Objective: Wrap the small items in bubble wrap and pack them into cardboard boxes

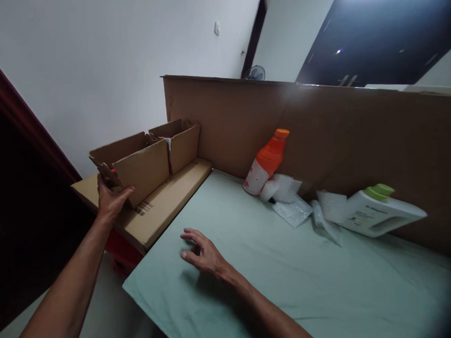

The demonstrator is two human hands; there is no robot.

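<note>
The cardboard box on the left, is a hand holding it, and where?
Yes. The left hand holds the open cardboard box by its near corner flap. The right hand rests open on the green table, holding nothing.

A single head-worn camera looks forward and down, tilted, close over the table (288, 285), facing the cardboard wall (357, 135) along its far edge.

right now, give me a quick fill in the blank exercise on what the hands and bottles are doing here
1. The left hand grips the corner of an open ____ box.
2. The right hand rests with fingers spread on the pale ____ tabletop.
3. The bottle leaning against the cardboard wall has an ____ cap.
4. The white jug lying on its side has a ____ cap.

Missing words: cardboard; green; orange; green
</note>
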